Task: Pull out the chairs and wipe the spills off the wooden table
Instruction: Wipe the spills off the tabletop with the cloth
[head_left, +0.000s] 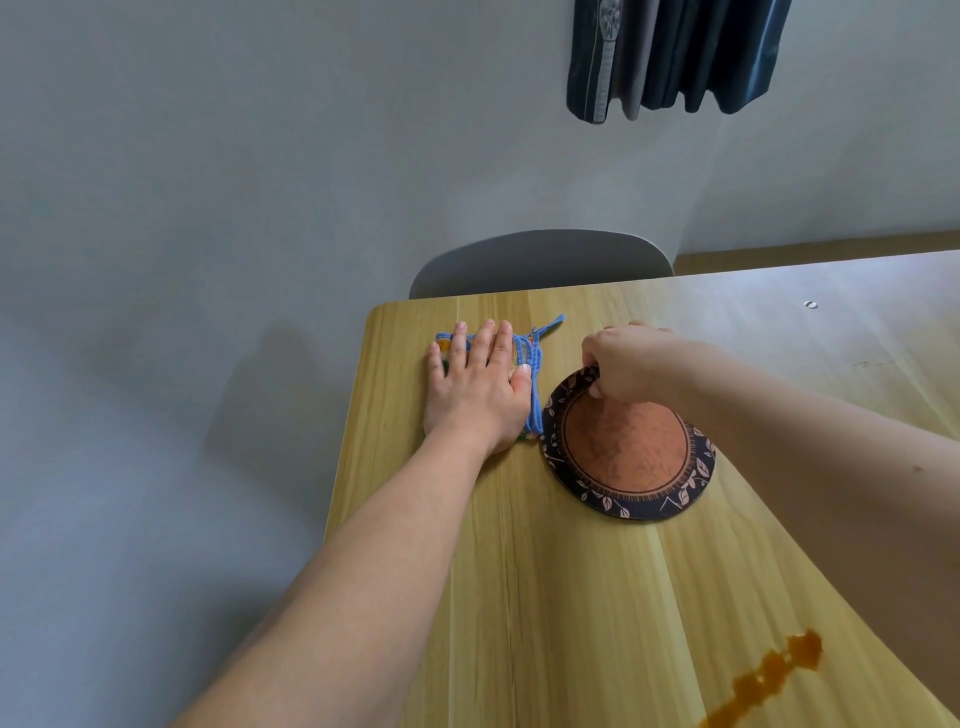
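1. Left hand: palm down, fingers straight and slightly spread, lying flat on a blue-edged cloth near the table's far left corner. It presses rather than grips; the thumb lies along the cloth's right border.
2. Right hand: fingers curled, pinching the far rim of a round mat. Fingertips are tucked at the mat's edge; the forearm runs in from the right, above the tabletop.
3. Cloth: small, roughly square, blue binding with a blue loop sticking out at its far right corner. Some coloured pattern shows between the fingers; most of it is hidden under the hand. Its right edge is just beside the mat's left rim; whether they touch cannot be told.
4. Round mat: reddish-brown centre, dark border with a pale leaf pattern. It lies on the table; whether the pinched far edge is lifted cannot be told.
5. Wooden table: light wood, rounded far left corner, grain running away from the camera.
6. Spill: orange-brown liquid in a broken streak of blobs at the near right of the tabletop, well apart from both hands and from the cloth.
7. Small pale ring-shaped object on the table's far right; too small to identify.
8. Grey chair: only the curved backrest shows, close against the table's far edge.
9. Surroundings: dark curtain hangs at top right.
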